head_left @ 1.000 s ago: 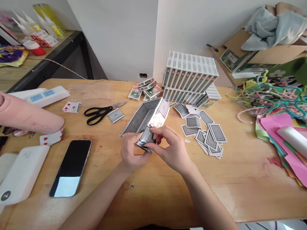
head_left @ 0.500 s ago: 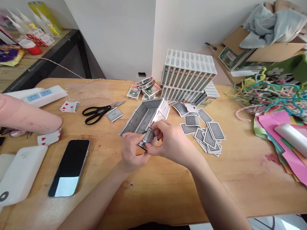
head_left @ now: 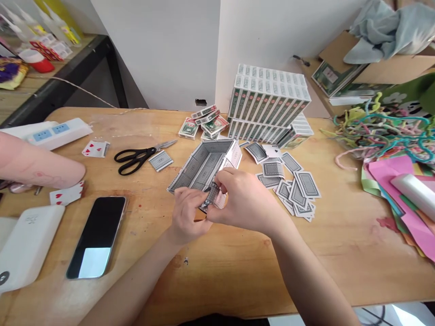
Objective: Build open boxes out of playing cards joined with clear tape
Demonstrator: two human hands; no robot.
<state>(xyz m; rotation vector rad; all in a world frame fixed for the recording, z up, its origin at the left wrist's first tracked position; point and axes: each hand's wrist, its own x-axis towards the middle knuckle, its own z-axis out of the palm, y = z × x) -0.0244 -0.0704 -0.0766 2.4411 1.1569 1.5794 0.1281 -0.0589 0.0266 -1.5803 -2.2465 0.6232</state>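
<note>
An open box made of grey-backed playing cards (head_left: 204,168) lies on the wooden table in front of me, its long sides slanting away to the right. My left hand (head_left: 186,213) pinches the near end of it. From the right, my right hand (head_left: 239,199) grips the same near corner, thumb below and fingers curled at the card edge. The small folded part between my fingertips is partly hidden. Loose grey-backed cards (head_left: 297,192) are spread to the right of the box. One more card (head_left: 161,160) sits to its left, beside black scissors (head_left: 136,158).
Stacked card packs (head_left: 268,99) stand behind the box, with several loose packs (head_left: 212,124) beside them. A phone (head_left: 98,235), a white power bank (head_left: 32,246) and a power strip (head_left: 61,131) are at left. Coloured paper (head_left: 397,194) and tangled pipe cleaners (head_left: 384,131) lie at right.
The view has shifted slightly. My left fingers and right fingertips have moved a little at the near corner of the card box, which both hands still hold.
</note>
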